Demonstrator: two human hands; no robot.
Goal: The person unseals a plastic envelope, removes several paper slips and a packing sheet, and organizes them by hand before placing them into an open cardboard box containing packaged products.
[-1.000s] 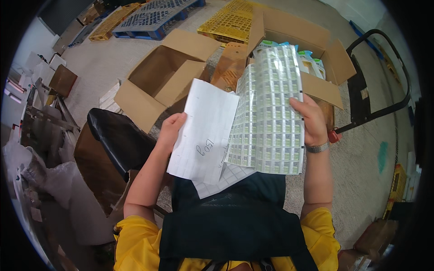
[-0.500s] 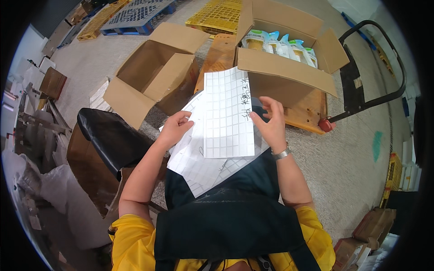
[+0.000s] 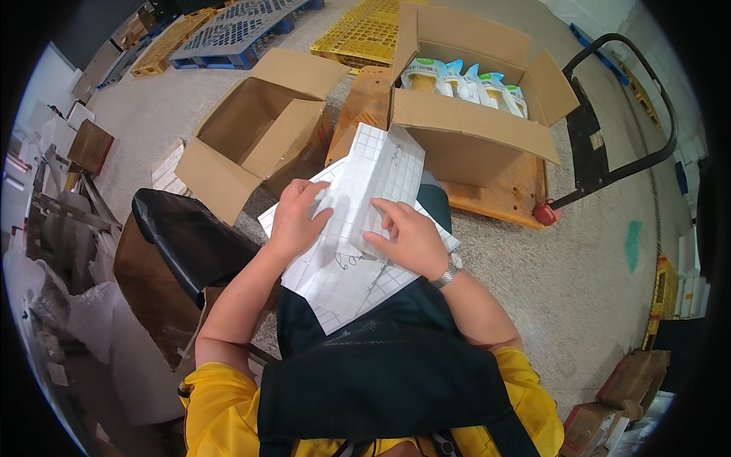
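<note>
The left hand (image 3: pixel 297 217) is half open, fingers curled and thumb standing apart from them, with nothing clearly pinched; the right hand (image 3: pixel 407 236) is also part open, index finger and thumb spread, its fingertips on the paper; whether they press or merely rest I cannot tell. Between the two hands lies a folded grid-backed sheet (image 3: pixel 369 164), its crease running away from the lap; beneath it and nearer the body, a loose pile of similar sheets (image 3: pixel 324 286) spreads askew under both hands. To fold well, I would line up the edges first, hold the paper steady with the left hand, then draw the right fingers firmly along the crease; the pile gives a soft, uneven base, so the sheet could slip.

Beyond the right hand, an open carton (image 3: pixel 472 129) stands on a wooden board (image 3: pixel 499 190); a row of upright plastic pouches (image 3: pixel 468 82), white, blue and green, fills its visible part; beyond the left hand, a second open carton (image 3: pixel 285 141) shows bare cardboard inside, its bottom partly hidden by a flap.
</note>
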